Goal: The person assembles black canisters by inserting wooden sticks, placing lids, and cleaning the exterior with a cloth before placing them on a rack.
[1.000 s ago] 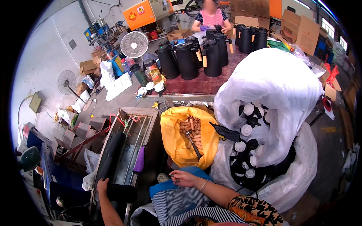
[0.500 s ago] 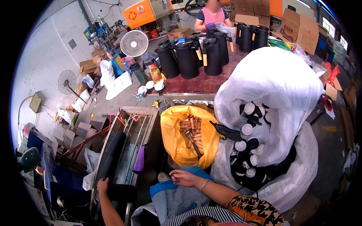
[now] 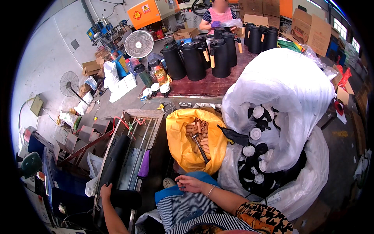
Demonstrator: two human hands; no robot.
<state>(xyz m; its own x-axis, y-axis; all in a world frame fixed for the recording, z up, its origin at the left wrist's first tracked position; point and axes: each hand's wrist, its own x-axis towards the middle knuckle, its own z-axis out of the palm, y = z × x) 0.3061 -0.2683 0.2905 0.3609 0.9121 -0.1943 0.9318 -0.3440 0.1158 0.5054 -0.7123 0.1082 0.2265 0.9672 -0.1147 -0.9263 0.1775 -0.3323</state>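
Observation:
My left hand point(image 3: 106, 191) is closed at the wooden-framed trough on the left, against a long black padded roll point(image 3: 118, 150). What its fingers grip is hidden. Just right of that wrist lies a black cylinder point(image 3: 126, 199), end toward me. Over my lap, on the blue-edged striped apron point(image 3: 177, 208), my right hand point(image 3: 189, 183) is curled with thumb and fingers together, and a small dark bit shows at the fingertips. Ahead of it stands a yellow sack point(image 3: 177, 146) of tan wooden handles point(image 3: 204, 139), with a hammer point(image 3: 200, 149) lying on them.
Large clear plastic bags point(image 3: 288, 78) hold black-and-white lids point(image 3: 255, 133) at the right. Several black jugs point(image 3: 193, 62) with wooden handles stand on the red table point(image 3: 183, 89). A co-worker point(image 3: 220, 16) is behind it. A purple pouch point(image 3: 144, 163) hangs at the trough.
Across the table the co-worker's gloved hand and the plastic bag have shifted, and the torso has leaned slightly. Both my hands stay in place.

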